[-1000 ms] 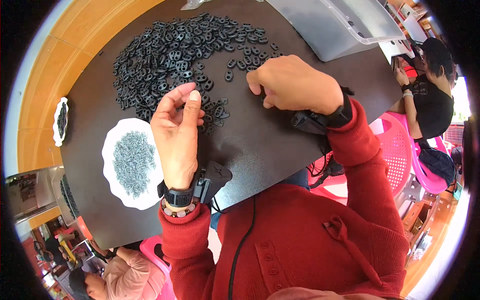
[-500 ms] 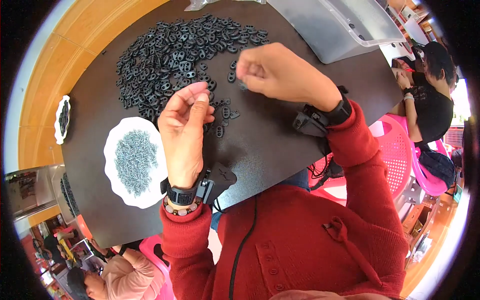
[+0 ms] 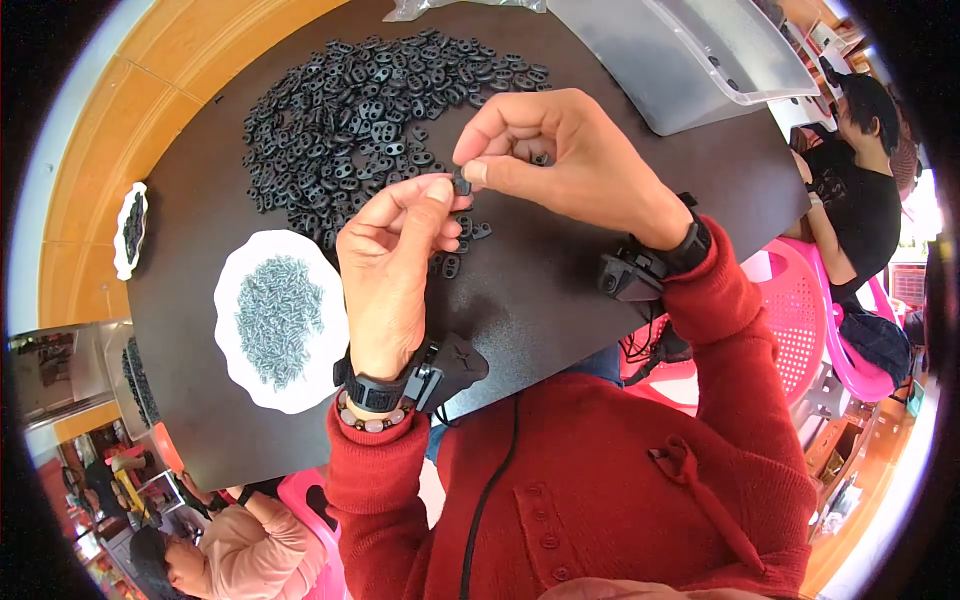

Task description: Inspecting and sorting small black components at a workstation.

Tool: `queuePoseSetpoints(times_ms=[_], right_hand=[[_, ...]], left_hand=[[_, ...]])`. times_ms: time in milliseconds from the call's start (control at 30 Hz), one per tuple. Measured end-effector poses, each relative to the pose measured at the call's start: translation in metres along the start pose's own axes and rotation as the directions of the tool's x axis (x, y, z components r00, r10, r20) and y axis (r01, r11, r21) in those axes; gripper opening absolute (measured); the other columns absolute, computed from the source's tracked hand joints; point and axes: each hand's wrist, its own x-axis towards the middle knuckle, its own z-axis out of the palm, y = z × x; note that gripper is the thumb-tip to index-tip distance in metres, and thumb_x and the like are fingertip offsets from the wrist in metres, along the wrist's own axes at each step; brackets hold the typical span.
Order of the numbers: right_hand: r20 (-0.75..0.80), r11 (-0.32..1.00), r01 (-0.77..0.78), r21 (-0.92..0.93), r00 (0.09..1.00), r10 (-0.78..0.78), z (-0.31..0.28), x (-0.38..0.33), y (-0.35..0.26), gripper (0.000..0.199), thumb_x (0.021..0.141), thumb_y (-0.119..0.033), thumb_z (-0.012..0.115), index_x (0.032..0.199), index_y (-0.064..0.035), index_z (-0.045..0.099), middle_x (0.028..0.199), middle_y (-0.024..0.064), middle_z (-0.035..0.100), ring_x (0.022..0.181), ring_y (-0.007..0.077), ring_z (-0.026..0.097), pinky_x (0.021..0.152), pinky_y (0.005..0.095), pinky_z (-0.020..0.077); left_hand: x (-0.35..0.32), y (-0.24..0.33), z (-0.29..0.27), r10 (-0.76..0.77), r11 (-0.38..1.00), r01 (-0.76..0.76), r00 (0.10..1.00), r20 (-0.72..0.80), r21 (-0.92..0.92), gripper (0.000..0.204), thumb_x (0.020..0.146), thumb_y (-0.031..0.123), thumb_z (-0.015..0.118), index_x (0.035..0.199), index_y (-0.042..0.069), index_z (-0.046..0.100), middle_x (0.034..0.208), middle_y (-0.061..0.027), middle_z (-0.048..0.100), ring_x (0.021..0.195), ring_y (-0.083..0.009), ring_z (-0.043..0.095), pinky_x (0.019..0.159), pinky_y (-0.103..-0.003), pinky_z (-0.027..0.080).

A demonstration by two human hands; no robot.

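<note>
My left hand (image 3: 395,250) is closed in a pinch, palm turned up. At its thumb tip is a small black plastic cord-lock piece (image 3: 461,183). My right hand (image 3: 560,160) meets it there, its thumb and forefinger pinching the same piece. Another small dark piece (image 3: 540,158) shows among the curled fingers of my right hand. Just beyond my hands is a big heap of black two-hole cord-lock pieces (image 3: 340,110). A few loose black pieces (image 3: 451,266) lie below my fingers, partly hidden by my left hand.
Left of my left hand, a white scalloped dish (image 3: 232,345) holds many small metal springs (image 3: 280,320). A clear plastic bin (image 3: 690,70) stands at the far right of the dark table (image 3: 560,270). A smaller white dish (image 3: 130,230) sits at the left edge. People sit at right and lower left.
My right hand has come down and left to meet my left hand, which has shifted slightly right. Their fingertips now meet at a small black piece.
</note>
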Motion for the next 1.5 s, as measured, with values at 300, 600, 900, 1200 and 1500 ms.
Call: queuePoseSetpoints(times_ms=[300, 600, 900, 1200, 1500], right_hand=[[-0.004, 0.999, 0.039, 0.007, 0.999, -0.039, 0.003, 0.001, -0.002, 0.016, 0.103, -0.007, 0.074, 0.115, 0.0033, 0.076, 0.099, 0.0036, 0.077, 0.093, 0.0069, 0.072, 0.086, 0.0239, 0.0575], [-0.017, 0.922, 0.272, -0.275, 0.958, -0.287, 0.001, 0.001, 0.003, 0.018, 0.095, -0.004, 0.08, 0.113, -0.0029, 0.083, 0.094, 0.0043, 0.079, 0.084, 0.0137, 0.069, 0.075, 0.0312, 0.0527], [0.099, 0.591, 0.603, -0.535, 0.74, -0.665, -0.001, 0.008, 0.004, 0.019, 0.085, 0.0, 0.084, 0.103, -0.0065, 0.082, 0.089, 0.0059, 0.076, 0.081, 0.0268, 0.066, 0.073, 0.0381, 0.0525], [-0.148, 0.894, 0.235, -0.381, 0.939, -0.31, 0.01, -0.006, -0.011, 0.009, 0.094, -0.008, 0.079, 0.089, -0.0006, 0.076, 0.078, 0.0052, 0.072, 0.071, 0.0154, 0.063, 0.067, 0.032, 0.0502], [-0.162, 0.97, 0.075, -0.231, 0.98, -0.114, 0.012, -0.01, -0.019, 0.019, 0.097, -0.015, 0.077, 0.088, 0.0016, 0.074, 0.076, 0.0035, 0.071, 0.072, 0.0103, 0.062, 0.068, 0.0301, 0.0503]], left_hand=[[0.001, 0.0, -0.002, -0.016, 0.998, 0.016, 1.0, -0.005, -0.062, 0.022, 0.107, 0.019, 0.076, 0.116, 0.0, 0.08, 0.1, -0.008, 0.082, 0.078, -0.0058, 0.067, 0.072, -0.022, 0.053], [-0.001, 0.002, -0.005, -0.049, 0.993, 0.049, 0.999, -0.005, -0.107, 0.019, 0.108, 0.016, 0.074, 0.114, -0.001, 0.078, 0.099, -0.0088, 0.081, 0.076, -0.0071, 0.067, 0.071, -0.023, 0.054], [0.0, 0.003, -0.011, -0.162, 0.953, 0.172, 0.985, 0.058, -0.251, 0.021, 0.11, 0.017, 0.07, 0.116, -0.002, 0.077, 0.096, -0.0116, 0.081, 0.071, -0.0099, 0.067, 0.07, -0.026, 0.056], [-0.003, 0.009, -0.001, -0.086, 0.98, 0.098, 0.993, 0.079, -0.176, 0.032, 0.114, 0.028, 0.066, 0.112, -0.001, 0.078, 0.096, -0.0117, 0.082, 0.07, -0.0107, 0.066, 0.069, -0.026, 0.055], [-0.007, 0.01, 0.006, 0.058, 0.995, -0.054, 0.997, 0.053, -0.079, 0.02, 0.108, 0.019, 0.075, 0.112, -0.001, 0.077, 0.094, -0.0096, 0.081, 0.073, -0.0086, 0.067, 0.069, -0.024, 0.054]])
